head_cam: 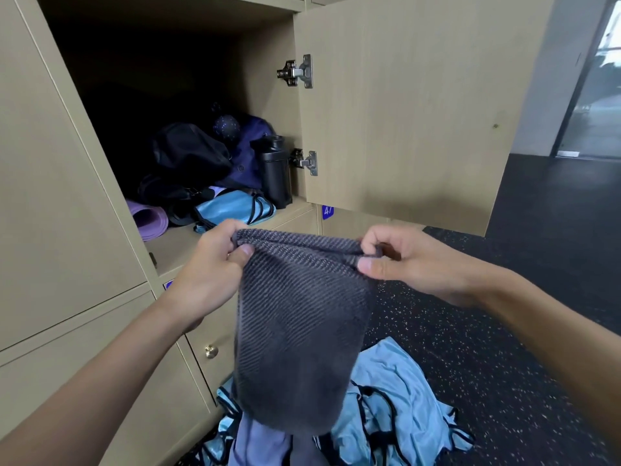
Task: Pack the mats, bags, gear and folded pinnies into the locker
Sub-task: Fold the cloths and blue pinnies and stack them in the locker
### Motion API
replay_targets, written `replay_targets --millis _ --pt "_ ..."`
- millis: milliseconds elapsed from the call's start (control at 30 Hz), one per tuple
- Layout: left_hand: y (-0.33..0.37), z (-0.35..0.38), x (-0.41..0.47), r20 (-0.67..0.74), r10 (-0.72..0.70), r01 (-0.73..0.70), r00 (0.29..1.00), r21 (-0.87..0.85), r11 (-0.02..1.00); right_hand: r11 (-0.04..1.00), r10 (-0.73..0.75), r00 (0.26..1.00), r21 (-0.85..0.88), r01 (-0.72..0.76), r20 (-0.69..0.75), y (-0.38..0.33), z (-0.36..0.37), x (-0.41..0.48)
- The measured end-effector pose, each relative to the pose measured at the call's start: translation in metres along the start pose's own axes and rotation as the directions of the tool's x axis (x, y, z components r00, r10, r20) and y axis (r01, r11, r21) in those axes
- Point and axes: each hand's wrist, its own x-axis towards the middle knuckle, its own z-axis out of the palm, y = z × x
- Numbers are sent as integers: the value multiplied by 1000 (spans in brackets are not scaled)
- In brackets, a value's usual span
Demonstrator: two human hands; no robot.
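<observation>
Grey ribbed towel [299,331] hangs pinched between left hand [215,264] and right hand [406,260].

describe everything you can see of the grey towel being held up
The grey towel looks like soft ribbed terry with fine diagonal stripes. It hangs limp, top edge stretched level, lower end dangling above the blue pinnies on the floor. The left hand and right hand pinch its top corners, before the open locker.

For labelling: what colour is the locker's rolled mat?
The mat is light purple; head view.
</observation>
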Motion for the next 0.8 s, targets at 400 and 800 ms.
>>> replay_targets --millis 400,800 --pt "-3 3 0 -1 58 -58 998 -45 997 982 -17 1000 -189 17 2 0 6 4" --pt "6 16 -9 72 184 -177 980 -93 980 983 -142 915 -166 84 -379 2 11 10"
